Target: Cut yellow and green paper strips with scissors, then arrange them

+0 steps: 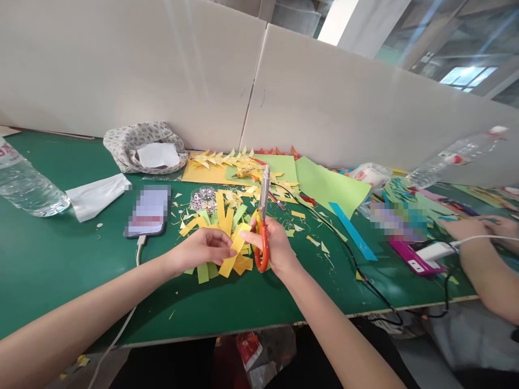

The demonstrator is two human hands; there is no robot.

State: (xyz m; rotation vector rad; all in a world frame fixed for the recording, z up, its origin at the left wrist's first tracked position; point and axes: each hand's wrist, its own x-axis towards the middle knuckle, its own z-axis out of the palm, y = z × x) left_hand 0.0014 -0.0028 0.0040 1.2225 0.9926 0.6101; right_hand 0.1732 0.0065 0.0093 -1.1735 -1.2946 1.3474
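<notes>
Over a heap of cut paper strips, my left hand (206, 249) pinches a yellow paper strip (232, 256) by its left edge. My right hand (276, 247) is wrapped round a pair of scissors (265, 194) with orange handles, the blades pointing away from me. The right thumb also rests on the upper end of the yellow strip. Under both hands lie more yellow strips (225, 213) and green strips (203, 273). Behind the scissors, a yellow glue gun (246, 173) lies on yellow and green paper sheets, near a row of folded yellow paper pieces (221, 160).
A phone (148, 210) on a white cable and a water bottle (30, 181) are to the left. A patterned cloth pouch (138, 140) stands by the partition. A black cord (344, 248) crosses the table (160, 310) at right, near a power bank (417, 259) and another person's hands (466, 229).
</notes>
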